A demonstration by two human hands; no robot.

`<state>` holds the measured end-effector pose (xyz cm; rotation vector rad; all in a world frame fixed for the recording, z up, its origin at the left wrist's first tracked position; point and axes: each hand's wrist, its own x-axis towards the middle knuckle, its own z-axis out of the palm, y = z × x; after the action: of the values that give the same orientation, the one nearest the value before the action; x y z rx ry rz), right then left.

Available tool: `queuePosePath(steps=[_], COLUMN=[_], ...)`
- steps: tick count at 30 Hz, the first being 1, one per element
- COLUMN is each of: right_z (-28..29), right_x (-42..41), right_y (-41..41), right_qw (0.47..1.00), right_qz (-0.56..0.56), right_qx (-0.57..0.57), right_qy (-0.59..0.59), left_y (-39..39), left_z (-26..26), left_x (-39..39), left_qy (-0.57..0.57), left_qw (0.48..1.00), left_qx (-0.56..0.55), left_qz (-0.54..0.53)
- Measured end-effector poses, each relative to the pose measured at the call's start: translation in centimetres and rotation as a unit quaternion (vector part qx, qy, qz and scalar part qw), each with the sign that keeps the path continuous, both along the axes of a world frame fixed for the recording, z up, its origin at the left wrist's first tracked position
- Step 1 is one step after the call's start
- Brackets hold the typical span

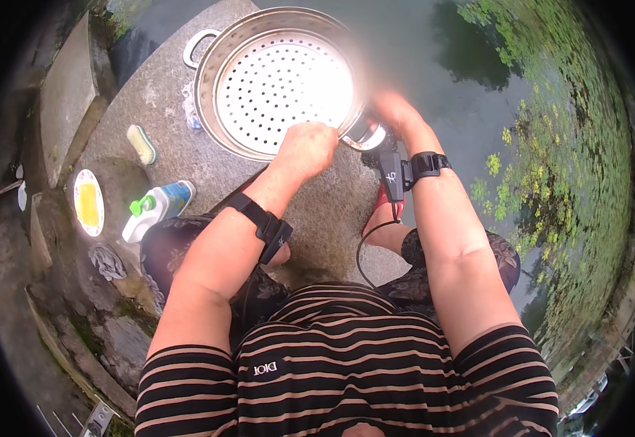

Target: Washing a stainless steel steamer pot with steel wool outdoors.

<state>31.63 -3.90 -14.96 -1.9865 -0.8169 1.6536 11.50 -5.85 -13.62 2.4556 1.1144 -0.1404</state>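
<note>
A round stainless-steel steamer pan (pixel 282 93) with a perforated bottom is on the stone slab before me, its inside facing up towards me. My left hand (pixel 309 146) is closed over the pan's near rim, knuckles up; its fingertips are hidden. At the pan's right outer side is my right hand (pixel 396 116), curled beside the near loop handle (pixel 369 141). Glare and the pan's wall hide its fingers, so I cannot tell whether it holds anything. The far loop handle (pixel 193 48) sticks out at the upper left. A crumpled cloth (pixel 190 105) shows beside the pan's left edge.
A scrubbing brush (pixel 141 145) lies on the stone slab (pixel 148 104). A white bottle with a green cap (pixel 159 210), a floral plate with a yellow block (pixel 88 203) and a grey rag (pixel 107 262) are at left. Water (pixel 454 120) borders the slab on the right.
</note>
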Motion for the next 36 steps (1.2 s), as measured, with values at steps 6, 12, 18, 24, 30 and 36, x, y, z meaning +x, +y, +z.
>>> queuePosePath(steps=[6, 12, 18, 24, 30, 36], right_z=[0.8, -2.5, 2.1, -1.4, 2.3, 2.0], right_x=[-3.2, 0.1, -1.9, -4.7, -3.1, -3.6], right_y=[-4.0, -0.2, -0.3, -6.6, -9.5, -10.1], right_qw=[0.966, 0.825, 0.986, 0.915, 0.969, 0.982], right_qz=[-0.201, 0.344, 0.077, -0.138, -0.162, -0.110], right_qx=[0.159, 0.182, 0.015, 0.272, 0.127, 0.104], right_qy=[0.015, -0.411, -0.150, -0.263, 0.137, 0.109], left_y=[-0.1, -0.2, -0.3, 0.1, 0.2, 0.2], left_z=[0.2, -0.8, -0.3, -0.6, -0.4, -0.8], left_x=[-0.4, -0.2, -0.4, 0.1, -0.3, -0.1], left_qy=[0.004, -0.022, -0.022, -0.009, -0.005, -0.014], left_qw=[1.000, 1.000, 1.000, 1.000, 1.000, 1.000], left_qx=[-0.011, 0.012, 0.010, 0.010, 0.016, 0.014], left_qz=[0.019, 0.002, 0.007, -0.003, -0.002, -0.003])
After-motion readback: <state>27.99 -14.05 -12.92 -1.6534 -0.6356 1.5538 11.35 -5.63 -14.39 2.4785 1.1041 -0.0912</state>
